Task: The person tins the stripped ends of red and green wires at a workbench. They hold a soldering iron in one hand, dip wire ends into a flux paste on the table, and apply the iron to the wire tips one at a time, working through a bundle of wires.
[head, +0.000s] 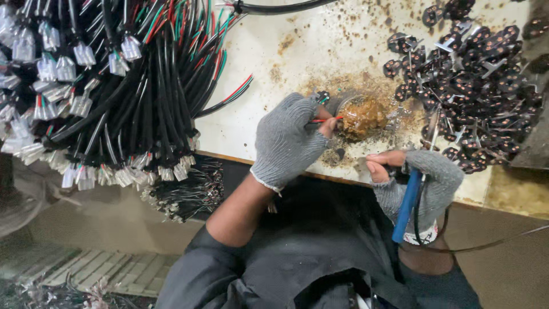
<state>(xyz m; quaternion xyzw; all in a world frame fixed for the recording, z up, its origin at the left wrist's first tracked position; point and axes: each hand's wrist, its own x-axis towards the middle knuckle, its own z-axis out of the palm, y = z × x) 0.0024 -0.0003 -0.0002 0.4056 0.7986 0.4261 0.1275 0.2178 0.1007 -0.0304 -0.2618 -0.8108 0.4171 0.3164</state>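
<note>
My left hand (289, 140), in a grey fingerless knit glove, pinches a small black connector with thin red and green wire ends (323, 109), held right at a small round pot of brown paste (361, 116). My right hand (420, 177), gloved the same way, grips a blue-handled soldering iron (407, 205) whose black cord trails off to the right. The iron's tip is hidden behind my fingers. Both hands rest at the front edge of a stained white bench (297, 63).
A thick bundle of black cables with red and green wires and clear plugs (108, 97) covers the left side. A heap of small dark round connector parts (474, 91) lies at the right. Brown residue stains the bench around the pot.
</note>
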